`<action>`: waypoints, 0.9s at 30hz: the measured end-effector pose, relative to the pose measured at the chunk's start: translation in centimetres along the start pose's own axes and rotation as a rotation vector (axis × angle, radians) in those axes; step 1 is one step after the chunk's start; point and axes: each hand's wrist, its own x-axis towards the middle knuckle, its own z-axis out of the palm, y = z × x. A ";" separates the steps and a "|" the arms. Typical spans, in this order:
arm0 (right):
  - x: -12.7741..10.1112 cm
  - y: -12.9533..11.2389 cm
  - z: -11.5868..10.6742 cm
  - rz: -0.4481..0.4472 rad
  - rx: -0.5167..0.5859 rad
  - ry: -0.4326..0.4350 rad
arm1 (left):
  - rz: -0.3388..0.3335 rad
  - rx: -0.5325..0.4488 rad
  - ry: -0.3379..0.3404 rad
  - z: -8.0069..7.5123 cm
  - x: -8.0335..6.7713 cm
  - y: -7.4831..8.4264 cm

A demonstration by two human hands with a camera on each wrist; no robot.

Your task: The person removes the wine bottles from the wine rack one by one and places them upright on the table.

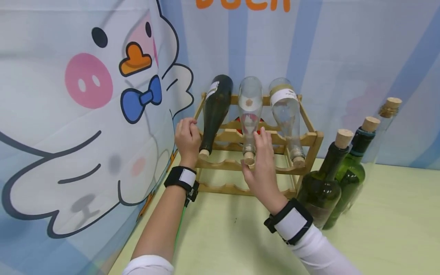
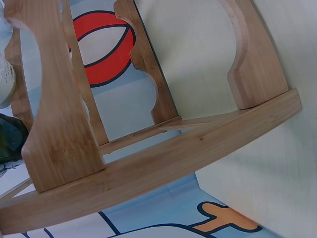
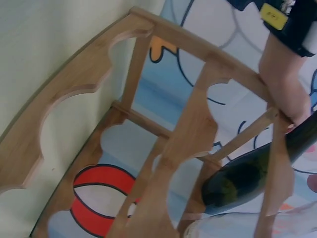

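Observation:
A wooden wine rack point(image 1: 233, 165) holds three corked bottles on its top tier, necks sloping down toward me. On the left is a dark bottle point(image 1: 217, 103), in the middle a clear bottle point(image 1: 249, 101), on the right a clear bottle with a white label point(image 1: 287, 110). My left hand point(image 1: 188, 139) grips the rack's upper left front corner with curled fingers, beside the dark bottle's neck. My right hand point(image 1: 262, 172) lies along the middle bottle's neck, fingers fairly straight, thumb beside its cork point(image 1: 249, 157). The left wrist view shows the rack's side rail point(image 2: 163, 166) but no hand.
To the right of the rack, a dark wine bottle point(image 1: 319, 191), a green bottle point(image 1: 350, 175) and a clear corked bottle point(image 1: 378, 133) stand upright on the pale yellow table point(image 1: 395, 229). A cartoon-printed cloth point(image 1: 86, 152) hangs close along the left and back.

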 end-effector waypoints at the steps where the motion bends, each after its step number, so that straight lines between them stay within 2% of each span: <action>1: 0.1 0.2 0.3 -0.012 -0.001 0.019 | -0.004 0.000 -0.001 0.0 0.0 0.0; 10: 1.1 3.1 2.4 -0.117 0.074 0.221 | 0.001 0.012 0.003 0.1 0.0 -0.2; 14: 1.7 3.5 2.8 -0.156 0.101 0.273 | -0.006 0.017 -0.009 0.1 -0.1 -0.1; 21: 2.9 4.0 3.1 -0.275 0.088 0.275 | 0.004 0.022 0.001 0.2 -0.1 -0.1; 27: 2.8 3.6 3.0 -0.327 0.140 0.263 | 0.023 0.022 0.020 0.1 -0.1 -0.2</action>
